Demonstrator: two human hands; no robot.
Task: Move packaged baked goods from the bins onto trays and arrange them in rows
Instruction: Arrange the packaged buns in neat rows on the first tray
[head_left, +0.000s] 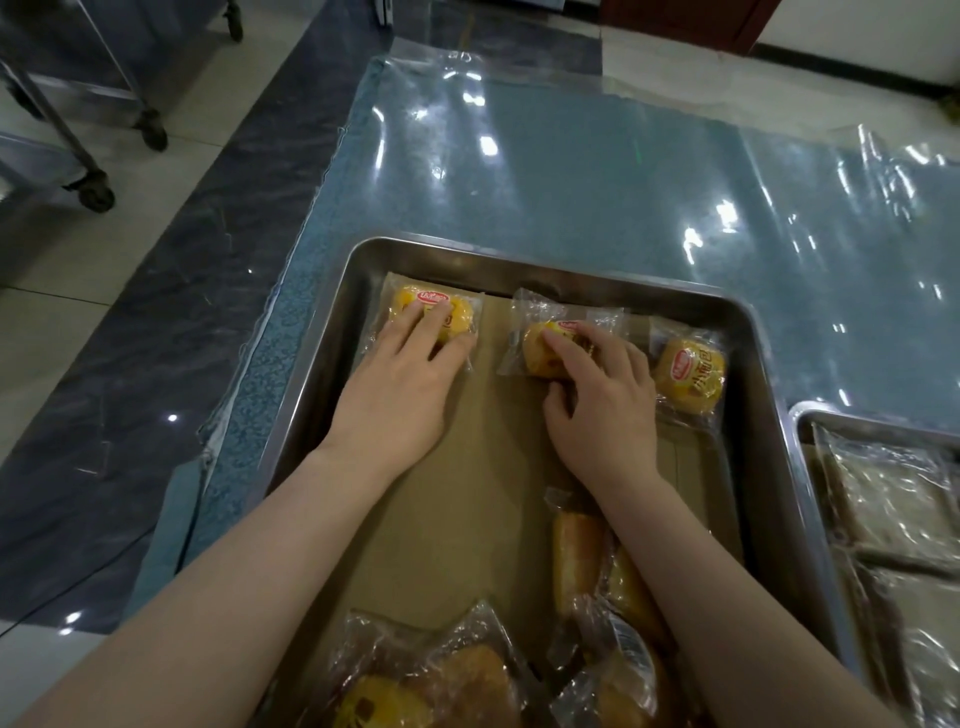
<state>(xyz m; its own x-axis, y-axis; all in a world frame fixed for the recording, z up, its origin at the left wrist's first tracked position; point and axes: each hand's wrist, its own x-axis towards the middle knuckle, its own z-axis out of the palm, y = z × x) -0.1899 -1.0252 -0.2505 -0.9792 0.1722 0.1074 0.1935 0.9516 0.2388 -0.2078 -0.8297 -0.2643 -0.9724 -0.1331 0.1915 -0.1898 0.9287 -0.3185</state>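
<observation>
**Soft wrapped buns fill the far row**

The left hand (400, 384) lies flat, fingers straight, pressing the corner bun (457, 312) into the far-left of the steel tray (324, 374). The right hand (597, 400) curls fingers and thumb round the middle bun (535, 353), with a third bun (691, 379) just beside it. They look light and squashy, and the film looks slippery. I'd hold the bread's sides gently, not the loose wrapper ends.
</observation>
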